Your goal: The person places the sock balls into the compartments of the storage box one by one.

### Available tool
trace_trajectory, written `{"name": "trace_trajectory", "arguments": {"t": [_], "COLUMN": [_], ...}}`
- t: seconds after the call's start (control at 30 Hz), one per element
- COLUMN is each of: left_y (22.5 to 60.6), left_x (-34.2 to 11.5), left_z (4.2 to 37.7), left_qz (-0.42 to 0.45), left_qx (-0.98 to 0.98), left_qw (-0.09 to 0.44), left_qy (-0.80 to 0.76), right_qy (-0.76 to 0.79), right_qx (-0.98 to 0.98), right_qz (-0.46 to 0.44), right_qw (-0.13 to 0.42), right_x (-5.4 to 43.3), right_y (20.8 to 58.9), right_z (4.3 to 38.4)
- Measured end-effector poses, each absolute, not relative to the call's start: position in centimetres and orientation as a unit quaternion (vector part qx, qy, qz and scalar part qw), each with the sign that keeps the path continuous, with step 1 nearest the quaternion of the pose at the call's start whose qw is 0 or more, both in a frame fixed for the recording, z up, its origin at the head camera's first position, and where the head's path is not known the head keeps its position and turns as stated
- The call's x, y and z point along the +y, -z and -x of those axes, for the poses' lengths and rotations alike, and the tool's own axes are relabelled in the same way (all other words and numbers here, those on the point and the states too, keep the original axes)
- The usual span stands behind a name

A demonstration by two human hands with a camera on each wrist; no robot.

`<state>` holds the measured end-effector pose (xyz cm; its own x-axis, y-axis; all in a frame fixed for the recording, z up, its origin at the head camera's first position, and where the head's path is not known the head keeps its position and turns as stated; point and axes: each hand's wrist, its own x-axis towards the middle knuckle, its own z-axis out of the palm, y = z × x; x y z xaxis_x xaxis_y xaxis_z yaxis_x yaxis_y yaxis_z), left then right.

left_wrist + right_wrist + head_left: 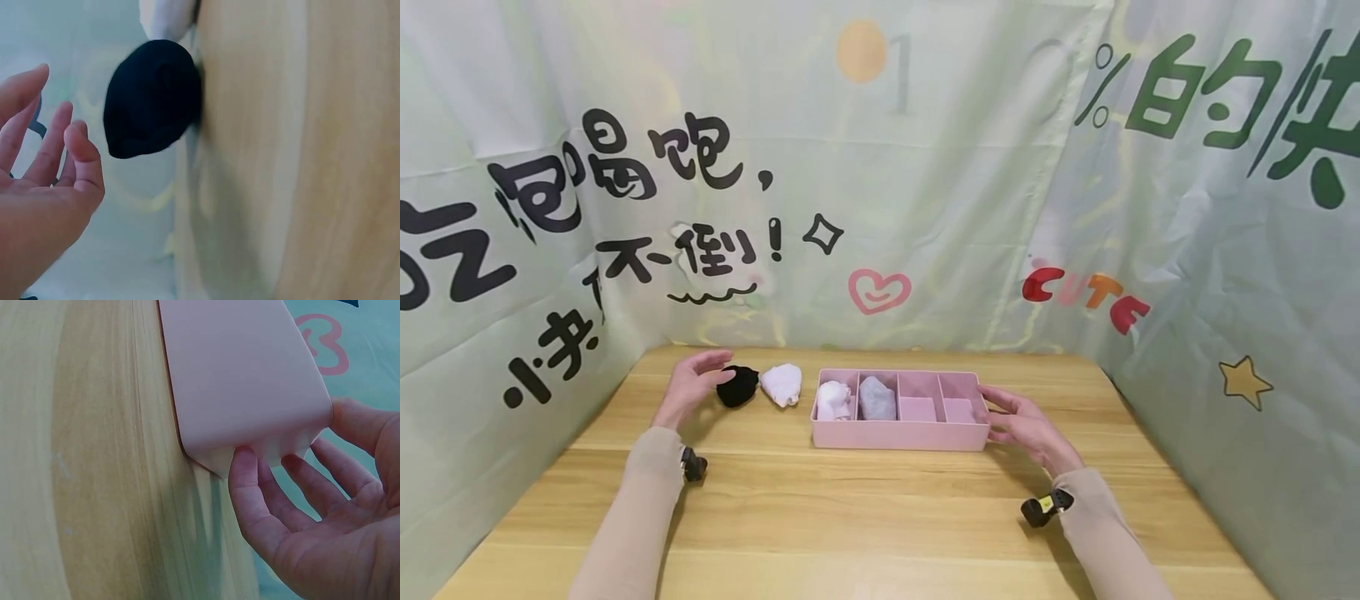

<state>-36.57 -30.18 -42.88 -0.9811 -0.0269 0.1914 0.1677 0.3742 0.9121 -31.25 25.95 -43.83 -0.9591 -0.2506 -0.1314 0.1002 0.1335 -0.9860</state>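
Observation:
A black balled-up cloth bundle (737, 387), perhaps a rolled sock, sits on the table's left side. Beside it my left hand (694, 379) hovers with loosely bent fingers; the left wrist view has a gap between the fingers and the black bundle (153, 100). Just right of that lies a white cloth bundle (782, 384). My right hand (1026, 425) touches the right end of a pink divided box (898, 435). In the right wrist view its relaxed fingertips rest along the end of the box (244, 369).
The box's left compartment holds a white bundle (833, 402), the neighbouring one a grey bundle (877, 398). Its two right compartments show bare pink floor. A wooden table (850, 517) lies beneath, and a printed cloth curtain (955, 208) hangs behind and at both sides.

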Motion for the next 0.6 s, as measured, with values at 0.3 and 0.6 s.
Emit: {"name": "trace_trajectory", "arguments": {"t": [0.3, 0.6], "left_y": [43.9, 44.3], "left_x": [-30.6, -30.4], "left_z": [37.5, 38.2], "left_qz": [0.021, 0.043], "left_qx": [-0.823, -0.84], "left_qw": [0.055, 0.028], "left_qy": [0.565, 0.54], "right_qy": [0.655, 0.66], "right_qx": [0.742, 0.738], "right_qz": [0.045, 0.044], "right_qw": [0.131, 0.13], "right_x": [25.8, 25.8], "right_y": [43.8, 43.8], "right_z": [31.2, 31.2]}}
